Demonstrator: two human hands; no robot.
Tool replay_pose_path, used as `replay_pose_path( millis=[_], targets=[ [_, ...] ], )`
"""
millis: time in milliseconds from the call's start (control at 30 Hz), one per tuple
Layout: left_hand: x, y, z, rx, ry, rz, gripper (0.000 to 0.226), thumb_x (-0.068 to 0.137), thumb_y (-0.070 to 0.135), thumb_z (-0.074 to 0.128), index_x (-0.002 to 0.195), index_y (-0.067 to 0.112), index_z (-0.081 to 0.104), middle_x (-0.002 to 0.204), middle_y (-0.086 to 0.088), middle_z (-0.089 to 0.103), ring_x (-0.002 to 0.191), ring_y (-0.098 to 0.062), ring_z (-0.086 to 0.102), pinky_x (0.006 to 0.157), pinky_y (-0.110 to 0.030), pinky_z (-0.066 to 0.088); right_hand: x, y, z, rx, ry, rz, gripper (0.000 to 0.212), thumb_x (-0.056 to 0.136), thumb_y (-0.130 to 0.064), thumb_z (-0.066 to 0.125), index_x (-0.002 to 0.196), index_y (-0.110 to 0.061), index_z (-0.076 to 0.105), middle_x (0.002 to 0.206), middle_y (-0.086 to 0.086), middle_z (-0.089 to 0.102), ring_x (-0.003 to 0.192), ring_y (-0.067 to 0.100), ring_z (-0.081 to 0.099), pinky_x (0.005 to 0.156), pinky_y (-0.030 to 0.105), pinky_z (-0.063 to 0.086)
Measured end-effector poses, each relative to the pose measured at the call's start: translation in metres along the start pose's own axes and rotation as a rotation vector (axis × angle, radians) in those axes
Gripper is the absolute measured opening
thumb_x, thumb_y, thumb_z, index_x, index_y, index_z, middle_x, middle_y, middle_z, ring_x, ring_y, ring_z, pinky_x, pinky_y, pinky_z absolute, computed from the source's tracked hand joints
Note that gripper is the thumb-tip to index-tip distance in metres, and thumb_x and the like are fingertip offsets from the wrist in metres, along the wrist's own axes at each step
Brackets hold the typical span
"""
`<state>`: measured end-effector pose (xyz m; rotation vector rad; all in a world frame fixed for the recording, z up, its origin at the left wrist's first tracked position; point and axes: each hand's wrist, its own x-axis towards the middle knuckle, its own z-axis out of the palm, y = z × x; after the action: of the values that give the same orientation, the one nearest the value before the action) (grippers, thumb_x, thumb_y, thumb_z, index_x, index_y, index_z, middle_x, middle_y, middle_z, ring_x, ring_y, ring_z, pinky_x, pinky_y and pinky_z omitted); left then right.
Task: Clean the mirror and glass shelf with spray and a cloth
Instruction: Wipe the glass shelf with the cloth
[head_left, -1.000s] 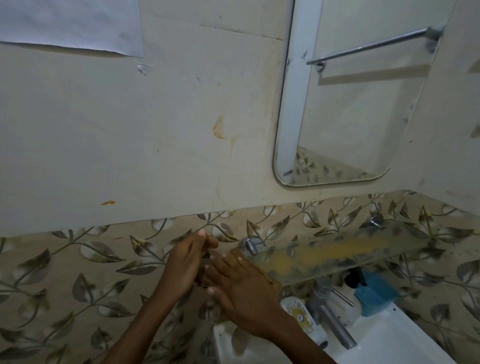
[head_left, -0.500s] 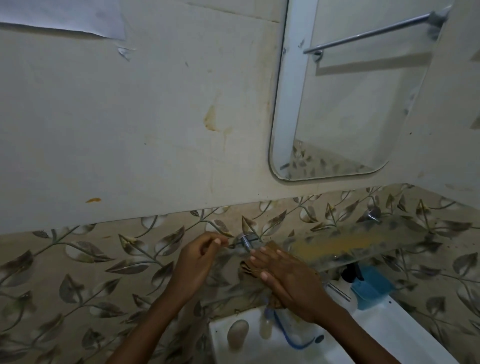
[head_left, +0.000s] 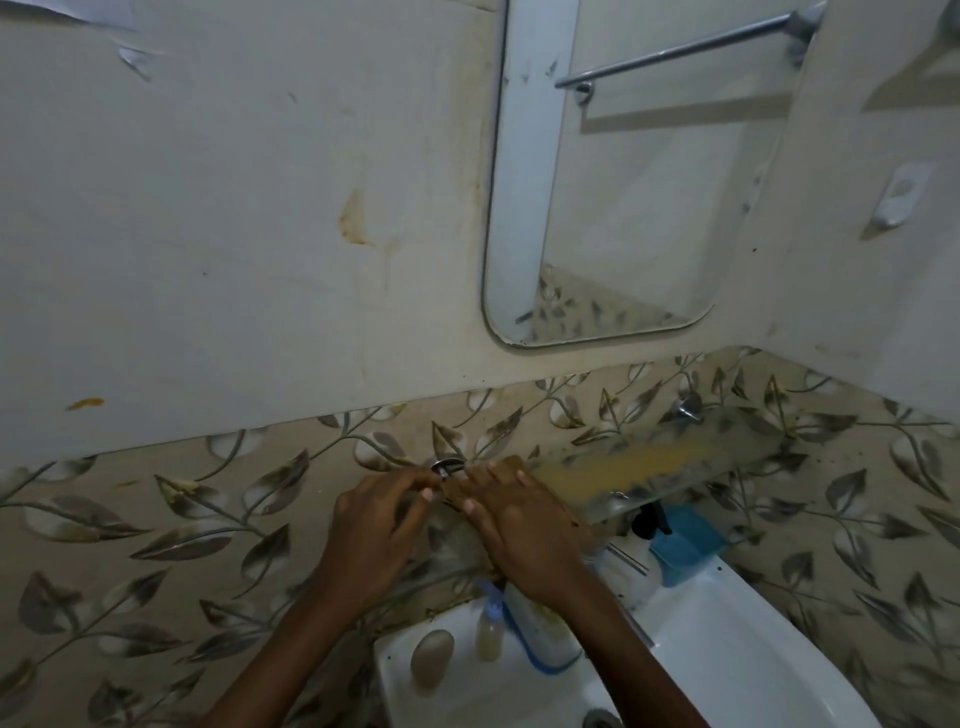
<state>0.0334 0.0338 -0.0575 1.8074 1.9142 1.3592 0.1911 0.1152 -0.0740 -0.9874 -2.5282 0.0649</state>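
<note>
Stained cream wall above a band of leaf-patterned tiles fills the view of a small bathroom. A rounded rectangular wall mirror (head_left: 623, 208) hangs at upper right; just below it a clear glass shelf (head_left: 675, 457), streaked with yellow-brown grime, juts from the tiles. At the shelf's left end, beside a chrome bracket (head_left: 445, 465), the right hand (head_left: 519, 525) lies flat, fingers straight, its grip apart, pressing a brown cloth (head_left: 453, 496) onto the glass. The left hand (head_left: 382, 525) curls its fingertips beside the bracket; whether that grip pinches the cloth or the shelf edge cannot be told. Under the shelf a white sink (head_left: 727, 649) carries a white bottle with a black nozzle (head_left: 647, 522), probably the spray, a blue container (head_left: 685, 543) and an oval soap bar (head_left: 431, 660). Most of the shelf looks unwiped. Hard downward pressure could strain the glass at its bracket, the cloth could slide off the open end, and loosened grime may drop onto the things below.
</note>
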Motion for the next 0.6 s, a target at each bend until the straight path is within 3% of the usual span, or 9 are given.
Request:
replay_pose_path(
  millis=[100,167,233,400,500,600],
  targets=[
    [0.0,-0.001,0.003,0.056,-0.009,0.014,0.035,0.087,0.038,0.036,0.105,0.027,0.064,0.106,0.009,0.065,0.106,-0.016,0.057,0.093,-0.048,0.042,-0.017,0.021,-0.012,0.071,-0.063,-0.145,0.045,0.098,-0.037,0.026,0.14,-0.027,0.039,0.151,-0.013,0.033,0.142,0.001,0.022,0.115,0.015,0.004],
    [-0.001,-0.001,0.002,0.068,-0.004,0.021,0.04,0.087,0.044,0.032,0.106,0.027,0.063,0.106,0.011,0.063,0.107,-0.016,0.056,0.094,-0.047,0.041,-0.022,0.043,-0.022,0.1,-0.082,-0.142,0.044,0.099,-0.035,0.028,0.14,-0.028,0.038,0.148,-0.02,0.028,0.139,-0.005,0.017,0.112,0.009,0.001],
    [-0.001,0.0,0.002,0.082,-0.014,0.038,0.047,0.085,0.049,0.027,0.106,0.026,0.063,0.106,0.011,0.063,0.107,-0.016,0.055,0.094,-0.047,0.041,-0.02,0.065,-0.029,0.095,-0.086,-0.078,0.041,0.1,-0.031,0.031,0.141,-0.026,0.038,0.15,-0.015,0.031,0.141,-0.002,0.019,0.115,0.013,0.006],
    [-0.002,0.001,0.003,0.112,-0.036,0.046,0.038,0.087,0.038,0.034,0.107,0.025,0.063,0.107,0.007,0.064,0.108,-0.017,0.054,0.095,-0.045,0.039,0.008,0.07,-0.025,0.006,-0.113,0.07,0.044,0.102,-0.033,0.027,0.143,-0.02,0.035,0.152,0.0,0.036,0.142,0.014,0.026,0.118,0.029,0.015],
    [-0.002,0.0,0.004,0.131,-0.029,0.047,0.038,0.087,0.038,0.033,0.107,0.026,0.063,0.108,0.006,0.065,0.11,-0.017,0.054,0.096,-0.046,0.038,0.007,0.061,-0.015,0.008,-0.103,0.005,0.045,0.101,-0.035,0.028,0.143,-0.021,0.036,0.152,-0.003,0.035,0.143,0.012,0.024,0.117,0.027,0.01],
    [-0.001,-0.003,0.006,0.183,-0.019,0.043,0.041,0.087,0.038,0.03,0.108,0.027,0.063,0.111,0.006,0.064,0.112,-0.016,0.052,0.095,-0.038,0.031,-0.009,0.071,-0.021,0.087,-0.123,-0.091,0.047,0.098,-0.04,0.027,0.142,-0.025,0.037,0.151,-0.009,0.033,0.141,0.002,0.02,0.116,0.022,0.009]
  ],
)
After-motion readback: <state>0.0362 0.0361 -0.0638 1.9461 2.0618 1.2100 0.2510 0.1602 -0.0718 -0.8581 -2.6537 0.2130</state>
